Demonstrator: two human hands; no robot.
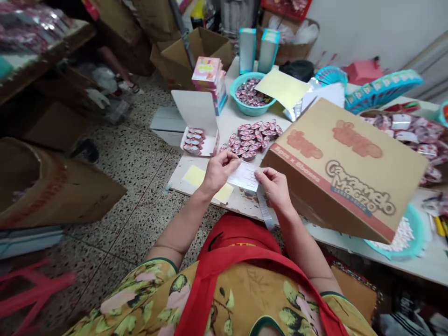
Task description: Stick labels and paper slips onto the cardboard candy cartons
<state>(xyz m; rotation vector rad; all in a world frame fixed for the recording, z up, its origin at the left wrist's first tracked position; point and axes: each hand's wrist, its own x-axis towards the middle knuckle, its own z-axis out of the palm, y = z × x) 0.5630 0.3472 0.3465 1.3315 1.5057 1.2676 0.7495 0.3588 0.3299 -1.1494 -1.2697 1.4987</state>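
Between my two hands a small white printed label (pixel 244 176) is stretched over the table's front edge. My left hand (pixel 217 173) pinches its left end, and my right hand (pixel 275 186) pinches its right end. A greyish strip (pixel 265 210) hangs down beside my right hand. Just right of my hands, a large closed cardboard carton (pixel 350 168) with printed lettering rests tilted on the table. Yellow sheets (pixel 194 175) lie under my left hand. Behind it stands an open white box (pixel 210 144) with several wrapped pieces, and a pile of wrapped candies (pixel 254 137) lies alongside.
A turquoise bowl (pixel 251 111) of wrapped pieces and a stack of small pink boxes (pixel 209 74) stand farther back on the white table (pixel 227 119). Another turquoise bowl (pixel 416 249) sits partly behind the carton. Cardboard boxes (pixel 63 182) and a red stool (pixel 35 284) are on the left floor.
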